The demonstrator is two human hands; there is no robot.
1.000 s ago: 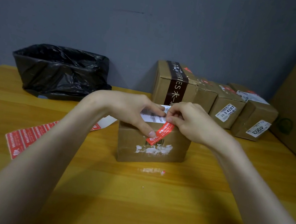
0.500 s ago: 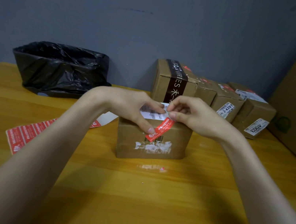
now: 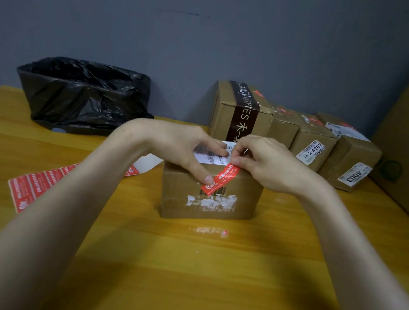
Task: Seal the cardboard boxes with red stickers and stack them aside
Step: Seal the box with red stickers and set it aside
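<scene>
Cardboard box (image 3: 208, 203) looks light and stiff; best lifted by its side walls. Left hand (image 3: 185, 149) thumbs down the red sticker (image 3: 219, 181); right hand (image 3: 266, 161) pinches its upper end.

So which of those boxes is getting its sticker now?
The nearest cardboard box, under both hands, apart from the row by the wall; a red sticker runs over its top front edge.

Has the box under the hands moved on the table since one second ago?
No. The box keeps its place beside the sticker sheet and box row.
</scene>
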